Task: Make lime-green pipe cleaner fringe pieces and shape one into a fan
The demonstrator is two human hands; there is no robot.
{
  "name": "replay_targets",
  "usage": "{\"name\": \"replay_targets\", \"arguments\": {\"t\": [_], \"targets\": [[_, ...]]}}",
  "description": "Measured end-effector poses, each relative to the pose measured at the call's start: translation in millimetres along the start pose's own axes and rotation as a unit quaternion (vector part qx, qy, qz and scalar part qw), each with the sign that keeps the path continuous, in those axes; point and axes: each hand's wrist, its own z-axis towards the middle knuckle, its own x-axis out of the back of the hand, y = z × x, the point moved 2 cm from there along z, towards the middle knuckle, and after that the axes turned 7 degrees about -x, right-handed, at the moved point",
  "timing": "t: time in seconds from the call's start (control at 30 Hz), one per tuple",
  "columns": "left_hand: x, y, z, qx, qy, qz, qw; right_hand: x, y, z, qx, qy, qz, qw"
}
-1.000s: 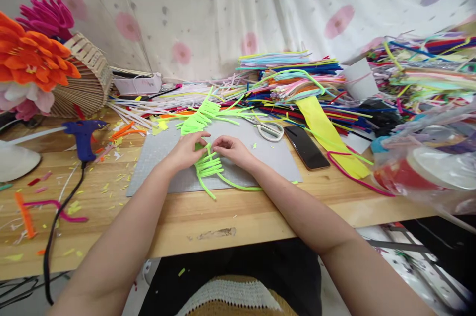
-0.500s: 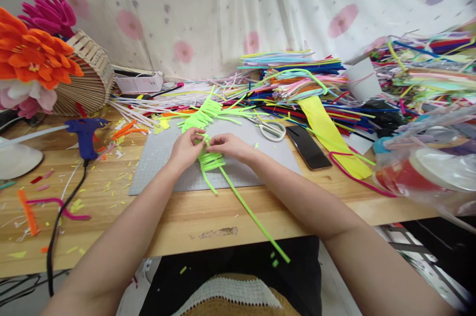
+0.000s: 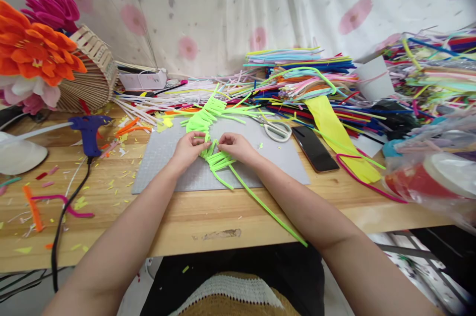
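Observation:
Over the grey cutting mat point(image 3: 156, 157) I hold a strip of folded neon-green pipe cleaners point(image 3: 220, 161) between both hands. My left hand point(image 3: 191, 150) pinches the strip where it narrows. Close by on the right, my right hand point(image 3: 236, 147) has its thumb and fingers closed on a bent green loop. One long green end point(image 3: 267, 212) trails down past the table's front edge toward my right forearm. Beyond my hands lies the zigzag part of the green strip point(image 3: 206, 115), with loose green stems sticking out to the right.
White-handled scissors point(image 3: 278, 131) and a black phone point(image 3: 315, 150) lie to the right, beside a yellow strip point(image 3: 340, 142). Bundles of coloured pipe cleaners point(image 3: 308, 75) are stacked behind. At left, a blue glue gun point(image 3: 90, 135) stands near a basket point(image 3: 87, 73) with an orange flower point(image 3: 37, 48).
My right hand has moved right, away from the left, drawing a green loop out. The lower strip and its long tail have swung rightward. The view has shifted slightly.

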Motion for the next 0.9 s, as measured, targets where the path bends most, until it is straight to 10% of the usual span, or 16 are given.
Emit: {"name": "replay_targets", "arguments": {"t": [0.33, 0.9], "targets": [[-1.3, -0.3, -4.0, -0.126, -0.049, 0.333, 0.933, 0.2, -5.3, -1.8, 0.099, -0.040, 0.050, 0.993], [-0.7, -12.8, 4.9, -0.115, 0.021, 0.105, 0.988, 0.9, -2.6, 0.1, 0.062, -0.029, -0.053, 0.996]]}}
